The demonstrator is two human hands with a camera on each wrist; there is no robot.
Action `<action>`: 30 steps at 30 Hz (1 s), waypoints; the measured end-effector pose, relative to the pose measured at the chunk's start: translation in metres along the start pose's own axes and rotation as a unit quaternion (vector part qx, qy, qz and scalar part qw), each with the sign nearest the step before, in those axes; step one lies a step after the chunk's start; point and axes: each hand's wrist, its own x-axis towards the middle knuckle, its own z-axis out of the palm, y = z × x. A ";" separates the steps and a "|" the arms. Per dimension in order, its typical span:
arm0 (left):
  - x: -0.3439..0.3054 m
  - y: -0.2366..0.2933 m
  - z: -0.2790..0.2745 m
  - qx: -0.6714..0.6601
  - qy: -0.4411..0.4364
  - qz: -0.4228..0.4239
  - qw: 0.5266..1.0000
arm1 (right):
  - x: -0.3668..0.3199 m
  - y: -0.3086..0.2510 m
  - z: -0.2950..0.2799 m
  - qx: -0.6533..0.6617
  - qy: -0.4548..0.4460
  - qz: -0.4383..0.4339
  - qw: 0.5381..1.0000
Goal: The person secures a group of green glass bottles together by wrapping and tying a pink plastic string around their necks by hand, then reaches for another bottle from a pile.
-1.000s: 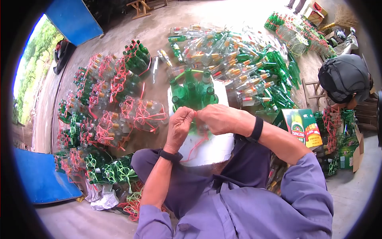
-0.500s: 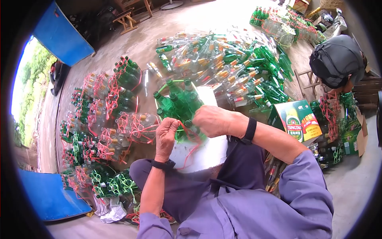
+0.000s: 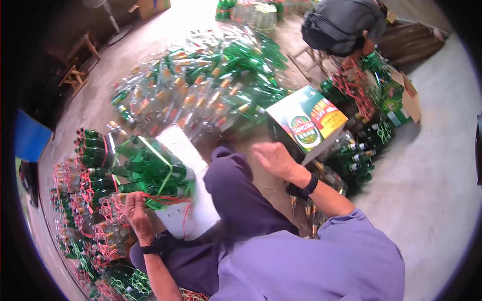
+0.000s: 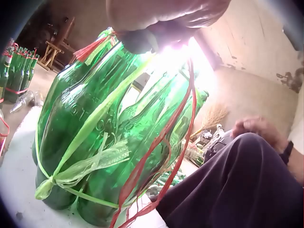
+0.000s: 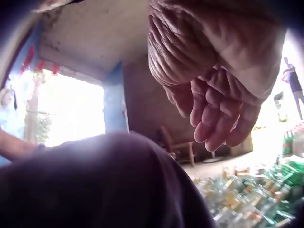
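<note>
A bundle of green glass bottles (image 3: 155, 168), tied round with light green and red string, is on a white foam block (image 3: 203, 213) in front of the person's knees. My left hand (image 3: 138, 215) is at the bottle necks, its fingers curled on the red string (image 3: 170, 199). In the left wrist view that hand (image 4: 166, 19) covers some necks, and a knotted green tie (image 4: 52, 180) circles the lower bottles. My right hand (image 3: 276, 158) hangs in the air beside the beer carton (image 3: 306, 120). It holds nothing, and its fingers (image 5: 216, 118) are loosely bent in the right wrist view.
Loose clear and green bottles (image 3: 201, 80) lie heaped on the floor ahead. Tied bundles (image 3: 85, 200) stand along the left. Another person in a grey top (image 3: 341, 27) bends over bottles at the right, near a wooden stool (image 3: 309, 62).
The head view has swung to the right. My right hand has left the bottles and moved right towards the carton. My left hand stays at the bundle, which now leans leftward in view.
</note>
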 end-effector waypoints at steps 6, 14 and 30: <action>0.000 0.001 0.002 0.022 0.016 -0.012 1.000 | -0.187 0.124 0.061 -0.007 -0.211 0.236 0.948; 0.002 0.001 0.004 0.047 0.013 0.008 0.999 | -0.299 0.173 0.082 0.019 -0.199 0.428 0.881; 0.001 -0.001 0.000 0.039 0.034 -0.027 0.998 | -0.045 0.185 0.125 0.074 -0.171 0.256 0.949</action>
